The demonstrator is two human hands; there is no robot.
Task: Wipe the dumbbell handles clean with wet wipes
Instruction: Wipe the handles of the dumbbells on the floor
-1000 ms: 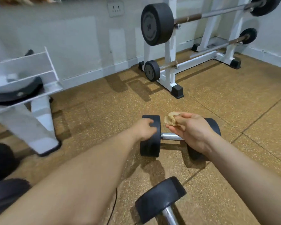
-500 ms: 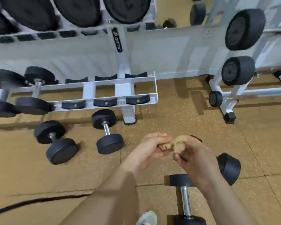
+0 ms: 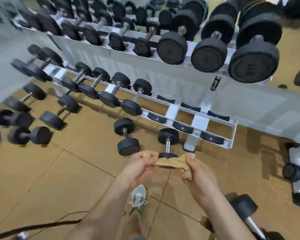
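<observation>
Pinching a crumpled tan wet wipe [image 3: 170, 162] between left hand [image 3: 140, 164] and right hand [image 3: 198, 175], the person seemingly leaves black steel-handled dumbbells [image 3: 168, 138] at twelve o'clock unwiped.

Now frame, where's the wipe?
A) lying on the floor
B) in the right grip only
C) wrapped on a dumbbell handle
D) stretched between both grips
D: the left grip and the right grip each pinch one end of the wipe, which is pulled out between them in the air.
</observation>
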